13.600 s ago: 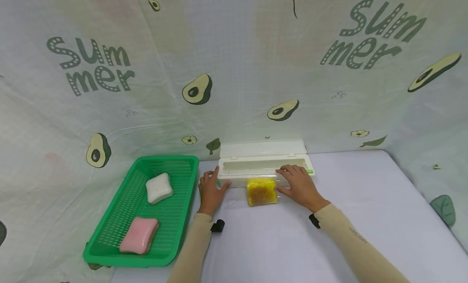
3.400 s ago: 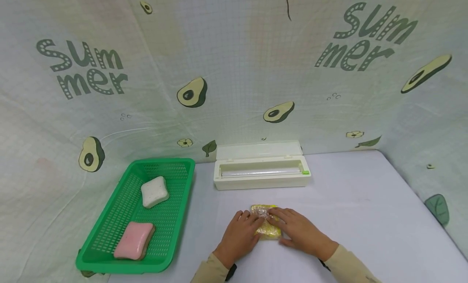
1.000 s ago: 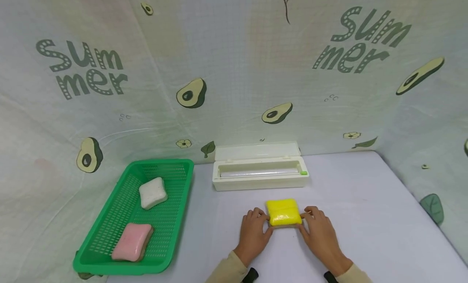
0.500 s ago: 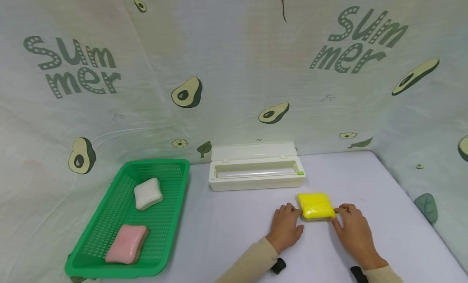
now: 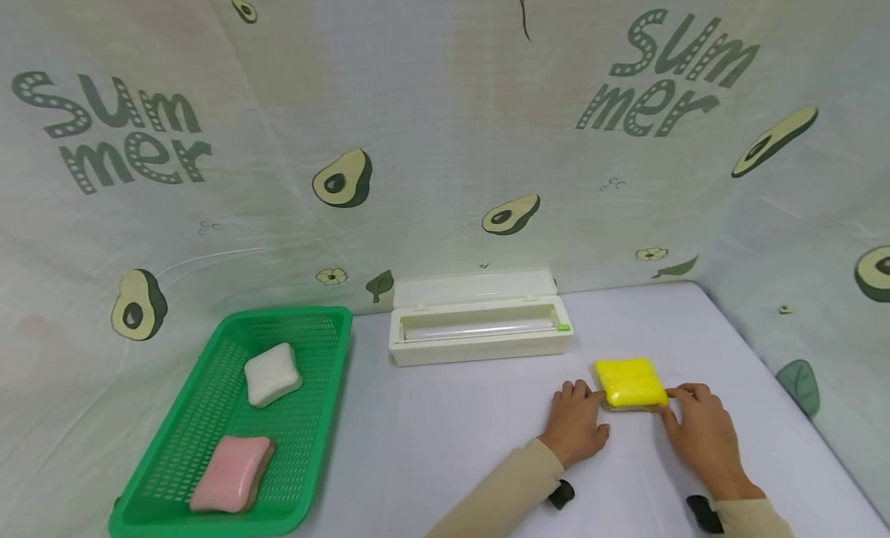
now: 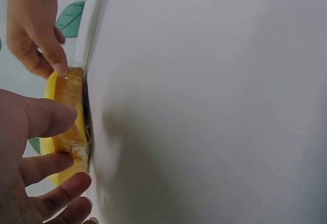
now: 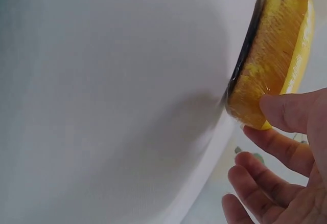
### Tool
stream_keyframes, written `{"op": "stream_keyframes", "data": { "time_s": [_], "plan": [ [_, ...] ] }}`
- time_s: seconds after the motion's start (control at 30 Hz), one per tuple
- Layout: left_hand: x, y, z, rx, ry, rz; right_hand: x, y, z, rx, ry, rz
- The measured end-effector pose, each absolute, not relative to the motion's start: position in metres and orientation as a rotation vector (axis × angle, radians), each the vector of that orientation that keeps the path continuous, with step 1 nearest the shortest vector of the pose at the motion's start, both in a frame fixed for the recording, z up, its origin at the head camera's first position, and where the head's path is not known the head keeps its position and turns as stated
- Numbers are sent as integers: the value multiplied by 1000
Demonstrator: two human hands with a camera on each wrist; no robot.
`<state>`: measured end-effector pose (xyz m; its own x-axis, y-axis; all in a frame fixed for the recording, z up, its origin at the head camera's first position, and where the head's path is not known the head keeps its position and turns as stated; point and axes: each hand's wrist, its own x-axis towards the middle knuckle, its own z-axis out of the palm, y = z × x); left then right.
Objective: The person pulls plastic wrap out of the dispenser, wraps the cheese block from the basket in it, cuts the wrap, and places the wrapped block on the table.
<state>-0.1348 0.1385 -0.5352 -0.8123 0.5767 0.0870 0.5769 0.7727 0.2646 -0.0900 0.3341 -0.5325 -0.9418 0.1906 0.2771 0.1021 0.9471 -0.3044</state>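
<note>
A bread-like block with a yellow top [image 5: 631,383], brown-yellow along its side and wrapped in clear film, lies on the table's right part, yellow face up. My left hand [image 5: 574,423] pinches its left end with thumb and index finger; the other fingers are off it in the left wrist view. At the opposite end my right hand [image 5: 702,434] pinches it the same way, and the right wrist view shows the thumb [image 7: 288,111] on the wrapped side [image 7: 271,50]. The underside is hidden.
Behind stands a white cling film box [image 5: 480,352], lid up, roll inside, green slider [image 5: 564,328] at its right end. A green basket [image 5: 327,414] on the left holds a white block [image 5: 273,374] and a pink block [image 5: 232,474]. A printed cloth [image 5: 417,97] hangs behind.
Earlier the block lay brown side up on film at the box; then both hands pressed the film onto it. It was turned yellow side up, and both hands have moved it right.
</note>
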Motion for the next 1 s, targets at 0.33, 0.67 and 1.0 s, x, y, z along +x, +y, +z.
{"op": "stream_keyframes", "data": {
  "time_s": [0.33,0.67,1.0],
  "plan": [
    [-135,147,-531,-1009,-2995,-367,-91,339,-532,-369,-2856,378],
    [-144,112,-534,-971,-2864,-473,-99,316,-506,-226,-2728,454],
    [-166,30,-515,-744,-2716,-826,-141,254,-486,142,-2655,608]
  ]
}}
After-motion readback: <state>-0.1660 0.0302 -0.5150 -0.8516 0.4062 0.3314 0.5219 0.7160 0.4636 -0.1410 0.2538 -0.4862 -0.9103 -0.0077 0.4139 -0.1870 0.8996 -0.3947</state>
